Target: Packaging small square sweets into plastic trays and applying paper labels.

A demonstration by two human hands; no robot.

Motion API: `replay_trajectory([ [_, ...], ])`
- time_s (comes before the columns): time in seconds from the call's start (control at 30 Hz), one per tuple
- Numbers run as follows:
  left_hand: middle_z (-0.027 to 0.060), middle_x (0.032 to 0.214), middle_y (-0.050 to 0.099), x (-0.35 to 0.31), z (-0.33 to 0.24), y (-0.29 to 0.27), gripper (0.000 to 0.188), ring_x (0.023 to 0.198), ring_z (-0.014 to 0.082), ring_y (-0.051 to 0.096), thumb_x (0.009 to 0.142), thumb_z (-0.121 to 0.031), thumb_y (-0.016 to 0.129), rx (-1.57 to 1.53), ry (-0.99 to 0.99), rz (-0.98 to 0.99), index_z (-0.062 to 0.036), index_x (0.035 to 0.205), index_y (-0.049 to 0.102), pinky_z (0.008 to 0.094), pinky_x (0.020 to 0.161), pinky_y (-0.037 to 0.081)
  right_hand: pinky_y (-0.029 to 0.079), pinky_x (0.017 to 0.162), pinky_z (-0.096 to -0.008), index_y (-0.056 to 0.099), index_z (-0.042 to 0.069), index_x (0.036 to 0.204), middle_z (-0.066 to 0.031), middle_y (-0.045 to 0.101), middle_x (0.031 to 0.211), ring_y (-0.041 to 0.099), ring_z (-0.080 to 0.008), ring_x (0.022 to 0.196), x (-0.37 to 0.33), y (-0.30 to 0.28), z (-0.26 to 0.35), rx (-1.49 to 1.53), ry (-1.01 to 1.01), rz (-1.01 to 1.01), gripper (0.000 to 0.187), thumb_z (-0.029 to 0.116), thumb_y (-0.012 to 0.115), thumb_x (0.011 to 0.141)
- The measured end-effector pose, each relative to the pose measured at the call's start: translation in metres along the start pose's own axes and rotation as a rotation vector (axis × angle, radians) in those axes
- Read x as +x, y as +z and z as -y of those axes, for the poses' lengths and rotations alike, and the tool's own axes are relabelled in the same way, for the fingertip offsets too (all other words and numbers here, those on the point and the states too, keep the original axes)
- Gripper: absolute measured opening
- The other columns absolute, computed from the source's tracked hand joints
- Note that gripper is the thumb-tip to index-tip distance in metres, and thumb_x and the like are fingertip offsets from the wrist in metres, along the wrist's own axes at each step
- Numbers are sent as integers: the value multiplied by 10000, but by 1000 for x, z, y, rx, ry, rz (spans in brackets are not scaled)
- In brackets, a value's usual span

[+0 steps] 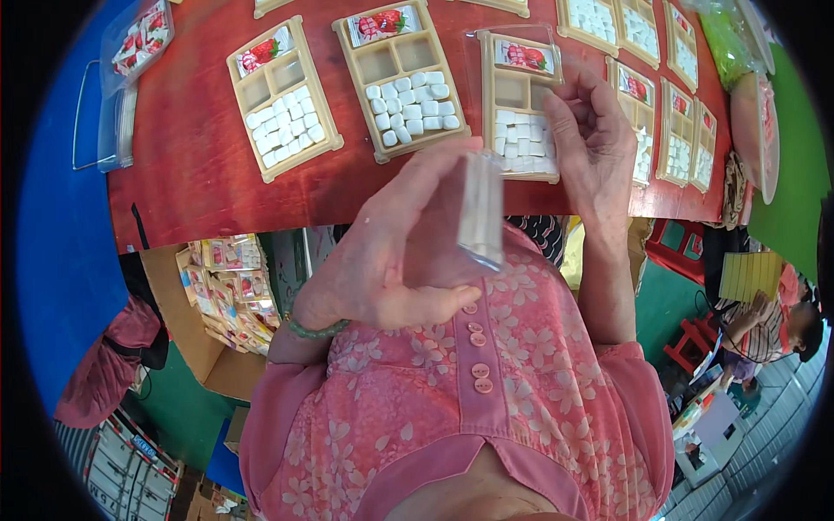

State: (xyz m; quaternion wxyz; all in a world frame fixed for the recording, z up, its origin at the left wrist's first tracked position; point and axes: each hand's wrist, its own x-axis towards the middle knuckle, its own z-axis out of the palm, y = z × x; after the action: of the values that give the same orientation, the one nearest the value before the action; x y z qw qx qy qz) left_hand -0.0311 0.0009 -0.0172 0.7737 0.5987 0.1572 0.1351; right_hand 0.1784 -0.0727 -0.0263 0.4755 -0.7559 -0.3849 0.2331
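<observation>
My left hand (pixel 373 247) is closed around a small stack of clear plastic lids (pixel 480 213), turned edge-on and slightly blurred, above the table's near edge. The thumb is below the stack and the fingers are above it. My right hand (pixel 599 139) bends its fingers at the right edge of a beige tray (pixel 512 91). Over this tray lies a clear lid (pixel 482 35), a little askew at the top, and the thumb and fingertips pinch at its side. Inside are a strawberry-print packet (pixel 524 57) and several rows of white marshmallow-like pieces (pixel 521 139).
Two similar uncovered trays (pixel 282 95) (pixel 404 74) stand to the left on the red table (pixel 182 148). More filled trays (pixel 638 82) crowd the right. A clear box of packets (pixel 143 43) sits far left. Below, a carton (pixel 195 339) holds packed trays. Another person (pixel 773 321) is at right.
</observation>
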Motion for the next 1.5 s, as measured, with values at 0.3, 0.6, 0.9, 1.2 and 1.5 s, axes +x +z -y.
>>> replay_trajectory([
  [0.3,217,1425,315,8,-3,6,937,1341,292,322,583,-163,733,368,98,42,88,1367,288,363,1087,247,442,648,-198,560,-18,1152,-3,558,870,491,-59,727,-5,-1,-6,-193,-51,-81,286,47,611,878],
  [0.6,243,1415,317,15,-7,11,904,1334,339,334,580,-192,758,446,56,46,82,1328,331,378,1074,283,485,671,-406,568,17,1092,-153,571,909,588,-322,768,-2,-2,-8,-603,-197,-82,262,71,606,838],
  [0.9,251,1408,319,15,-6,11,897,1324,355,343,586,-209,762,461,52,40,73,1324,337,385,1069,296,478,834,-392,567,15,1164,-169,569,1137,573,-336,1017,-1,-3,9,-729,-439,-87,312,71,608,860],
  [1.2,211,1410,336,5,-2,2,935,1326,293,341,596,-209,747,352,54,16,75,1367,300,371,1080,271,198,1113,-487,405,74,1377,-180,342,1446,286,-346,1357,12,19,-4,-813,-486,242,556,349,529,910],
  [1.5,138,1304,468,5,-12,-1,898,1218,231,467,587,-193,720,-184,-121,-104,69,1358,340,339,1034,345,176,1118,-487,337,121,1424,-136,280,1488,236,-321,1383,16,19,-8,-910,-479,227,570,385,472,938],
])
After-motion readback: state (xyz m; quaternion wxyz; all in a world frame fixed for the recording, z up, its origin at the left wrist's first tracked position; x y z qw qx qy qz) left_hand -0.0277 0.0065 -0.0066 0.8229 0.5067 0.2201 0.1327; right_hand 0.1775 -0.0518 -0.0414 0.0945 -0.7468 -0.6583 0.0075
